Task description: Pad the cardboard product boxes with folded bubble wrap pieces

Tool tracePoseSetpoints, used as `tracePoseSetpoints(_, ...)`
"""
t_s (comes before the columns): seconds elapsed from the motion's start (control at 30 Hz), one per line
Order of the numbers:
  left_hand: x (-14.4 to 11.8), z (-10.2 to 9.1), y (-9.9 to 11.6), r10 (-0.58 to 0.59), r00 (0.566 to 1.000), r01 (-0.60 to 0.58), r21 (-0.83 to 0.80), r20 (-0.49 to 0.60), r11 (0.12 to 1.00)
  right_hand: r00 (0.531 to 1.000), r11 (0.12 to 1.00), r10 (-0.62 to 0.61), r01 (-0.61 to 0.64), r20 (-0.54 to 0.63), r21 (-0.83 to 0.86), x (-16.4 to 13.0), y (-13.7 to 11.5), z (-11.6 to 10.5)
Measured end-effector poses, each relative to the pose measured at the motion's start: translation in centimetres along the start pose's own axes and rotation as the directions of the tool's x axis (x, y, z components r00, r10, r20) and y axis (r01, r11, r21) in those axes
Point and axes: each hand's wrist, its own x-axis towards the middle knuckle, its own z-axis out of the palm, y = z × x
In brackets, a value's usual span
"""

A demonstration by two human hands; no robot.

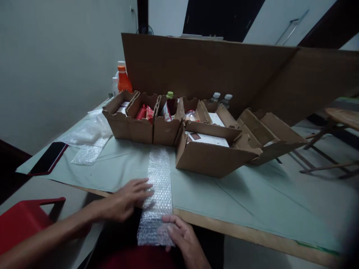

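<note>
Lengthwise, the bubble wrap strip (157, 194) runs away from both hands.
</note>
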Motion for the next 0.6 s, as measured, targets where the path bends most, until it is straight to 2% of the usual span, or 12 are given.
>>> tracePoseSetpoints(0.07, -2.9, 1.2, 2.4, 0.026, 1.0, -0.026, -0.068, -0.007, 0.997, 0.999, 0.988, 0.011, -0.016, 0.032, 0.157, 0.0, -0.9, 0.6)
tracePoseSetpoints(0.1, -3.4, 1.8, 3.4, 0.016, 0.999, -0.019, -0.11, -0.031, 0.994, 0.999, 0.978, 0.011, -0.018, 0.032, 0.208, 0.1, -1.3, 0.9)
tracePoseSetpoints(0.17, -2.7, 2.9, 4.4, -0.131, 0.983, 0.102, -0.215, -0.126, 0.971, 1.0, 0.965, 0.004, -0.01, 0.023, 0.264, 0.6, -2.0, 1.2)
tracePoseSetpoints(0.2, -1.7, 3.3, 4.4, -0.258, 0.951, 0.203, -0.281, -0.173, 0.938, 1.0, 0.965, -0.012, 0.011, 0.004, 0.263, 0.8, -2.3, 1.2)
tracePoseSetpoints(0.27, 0.6, 3.6, 3.8, -0.518, 0.827, 0.415, -0.384, -0.218, 0.825, 0.992, 0.983, -0.092, 0.104, -0.088, 0.149, 1.2, -2.5, 0.7)
tracePoseSetpoints(0.3, 1.7, 3.6, 3.2, -0.603, 0.769, 0.495, -0.401, -0.212, 0.771, 0.974, 0.984, -0.17, 0.175, -0.151, 0.018, 1.4, -2.5, 0.3)
tracePoseSetpoints(0.33, 2.6, 3.6, 2.7, -0.651, 0.733, 0.55, -0.393, -0.196, 0.737, 0.939, 0.954, -0.284, 0.255, -0.196, -0.16, 1.6, -2.5, -0.1)
tracePoseSetpoints(0.37, 3.3, 3.6, 2.2, -0.672, 0.718, 0.584, -0.368, -0.181, 0.724, 0.886, 0.871, -0.419, 0.331, -0.197, -0.363, 1.8, -2.4, -0.6)
tracePoseSetpoints(0.4, 3.8, 3.6, 1.8, -0.676, 0.717, 0.604, -0.334, -0.168, 0.724, 0.824, 0.732, -0.55, 0.394, -0.14, -0.555, 2.0, -2.3, -1.1)
tracePoseSetpoints(0.47, 4.1, 4.0, 1.3, -0.664, 0.728, 0.615, -0.27, -0.167, 0.741, 0.713, 0.381, -0.697, 0.457, 0.076, -0.804, 2.7, -2.0, -1.6)
tracePoseSetpoints(0.53, 3.8, 4.6, 1.2, -0.647, 0.733, 0.61, -0.219, -0.207, 0.761, 0.672, 0.111, -0.69, 0.466, 0.27, -0.878, 3.6, -1.8, -1.7)
tracePoseSetpoints(0.6, 3.2, 5.1, 1.4, -0.616, 0.735, 0.589, -0.184, -0.282, 0.787, 0.675, -0.023, -0.645, 0.452, 0.358, -0.892, 4.5, -1.5, -1.5)
